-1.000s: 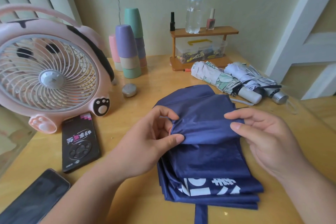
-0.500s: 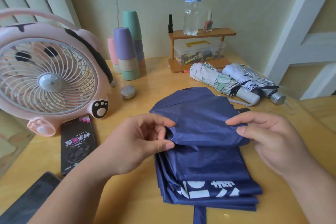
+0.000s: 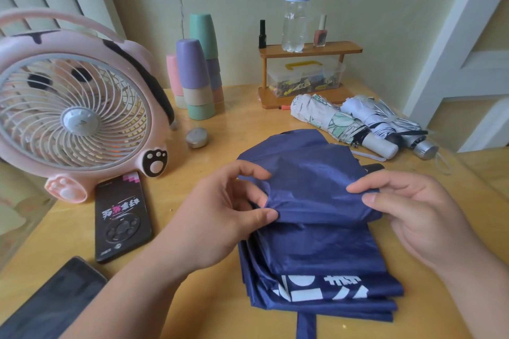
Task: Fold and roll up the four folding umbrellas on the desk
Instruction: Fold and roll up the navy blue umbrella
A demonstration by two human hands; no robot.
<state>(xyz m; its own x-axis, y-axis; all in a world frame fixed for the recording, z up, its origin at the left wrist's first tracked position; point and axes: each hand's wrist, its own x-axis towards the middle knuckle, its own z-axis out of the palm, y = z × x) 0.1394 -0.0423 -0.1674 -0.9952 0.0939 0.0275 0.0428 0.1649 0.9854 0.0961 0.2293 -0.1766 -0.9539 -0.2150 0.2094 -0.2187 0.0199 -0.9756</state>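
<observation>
Head view: the navy umbrella (image 3: 316,242) lies flat on the desk (image 3: 214,146) right in front of me, its panels stacked in pleats and its strap (image 3: 305,325) pointing toward me. My left hand (image 3: 220,217) pinches one end of the top fold between thumb and fingers, and my right hand (image 3: 413,217) pinches the other end between thumb and forefinger, so the fold is lifted slightly off the stack.

I judge the cloth to be thin, light and slick. It will slide and spring open if I let go, so I would grip it at the pleat edges near the ribs rather than mid-panel.

Two umbrellas already rolled, a floral umbrella (image 3: 338,121) and a white umbrella (image 3: 385,121), lie side by side and touching at the far right. I cannot see a fourth.

For containers, a clear box (image 3: 305,74) with a yellow handle sits on the lower shelf of the wooden rack (image 3: 311,49). It holds small dark and yellow pieces that I cannot identify. A water bottle (image 3: 296,8) on top of the rack looks partly full. The stacked cups (image 3: 198,74) stand upside down.
</observation>
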